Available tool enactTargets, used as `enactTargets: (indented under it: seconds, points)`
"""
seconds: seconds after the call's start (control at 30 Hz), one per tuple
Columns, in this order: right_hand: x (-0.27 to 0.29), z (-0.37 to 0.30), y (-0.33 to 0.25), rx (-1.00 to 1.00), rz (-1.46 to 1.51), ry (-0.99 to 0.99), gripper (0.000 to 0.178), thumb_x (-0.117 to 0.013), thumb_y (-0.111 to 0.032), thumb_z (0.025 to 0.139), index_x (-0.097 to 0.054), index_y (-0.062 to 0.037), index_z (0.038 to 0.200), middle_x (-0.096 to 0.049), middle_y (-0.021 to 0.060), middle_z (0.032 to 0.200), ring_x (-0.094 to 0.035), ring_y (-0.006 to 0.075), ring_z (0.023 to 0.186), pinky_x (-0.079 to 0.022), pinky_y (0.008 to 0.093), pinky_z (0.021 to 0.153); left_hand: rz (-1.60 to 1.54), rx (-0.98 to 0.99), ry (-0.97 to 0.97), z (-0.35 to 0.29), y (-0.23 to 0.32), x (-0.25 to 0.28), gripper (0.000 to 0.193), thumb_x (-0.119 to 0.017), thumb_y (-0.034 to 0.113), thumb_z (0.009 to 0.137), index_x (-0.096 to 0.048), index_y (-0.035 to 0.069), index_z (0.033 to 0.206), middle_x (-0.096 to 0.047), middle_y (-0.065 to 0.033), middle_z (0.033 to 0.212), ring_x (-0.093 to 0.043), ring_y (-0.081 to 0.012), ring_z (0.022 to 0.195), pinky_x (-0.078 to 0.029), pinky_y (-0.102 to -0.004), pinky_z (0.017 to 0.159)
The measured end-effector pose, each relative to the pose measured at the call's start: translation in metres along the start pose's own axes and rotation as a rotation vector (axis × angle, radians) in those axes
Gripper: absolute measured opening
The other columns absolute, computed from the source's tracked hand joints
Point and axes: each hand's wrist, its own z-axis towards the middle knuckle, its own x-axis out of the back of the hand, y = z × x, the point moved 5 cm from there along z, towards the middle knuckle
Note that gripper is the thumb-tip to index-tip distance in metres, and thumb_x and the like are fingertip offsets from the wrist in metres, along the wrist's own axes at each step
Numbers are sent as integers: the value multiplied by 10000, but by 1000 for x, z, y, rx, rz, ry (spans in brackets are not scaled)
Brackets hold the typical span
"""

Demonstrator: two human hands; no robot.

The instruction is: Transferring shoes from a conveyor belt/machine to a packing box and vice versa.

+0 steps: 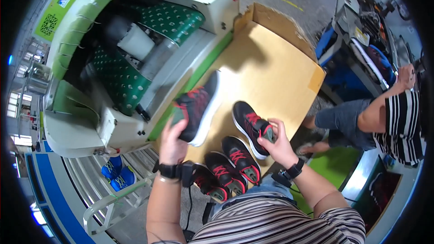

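Observation:
My left hand [174,142] grips a black sneaker [199,106] by its heel end, holding it tilted above the left part of the tan table [275,58]. Its white sole faces right, and red trim and laces show on the upper. A second black sneaker [251,124] with red laces and a white sole is pinched at the heel by my right hand [276,141], its toe pointing away from me. Several more sneakers [226,169] of the same kind stand side by side at the table's near edge, close to my body.
A machine [153,58] with green dotted belts borders the table on the left. Cardboard [282,25] edges the table's far side. Blue shoes [118,174] lie on a metal rack [97,208] at lower left. A person in a striped shirt [402,124] stands at right.

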Motion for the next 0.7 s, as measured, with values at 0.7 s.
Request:
enactTargets:
  seconds: [0.7]
  points:
    - [-139, 74, -45, 745, -556, -619, 565, -639, -215, 883, -443, -36, 1382, -411, 279, 1423, -387, 433, 1330, -333, 484, 1117, 1484, -873, 335, 25, 68, -20, 788, -610, 114, 894, -154, -14, 1523, -98, -245, 1579, -119, -378, 1470, -107, -453, 1197]
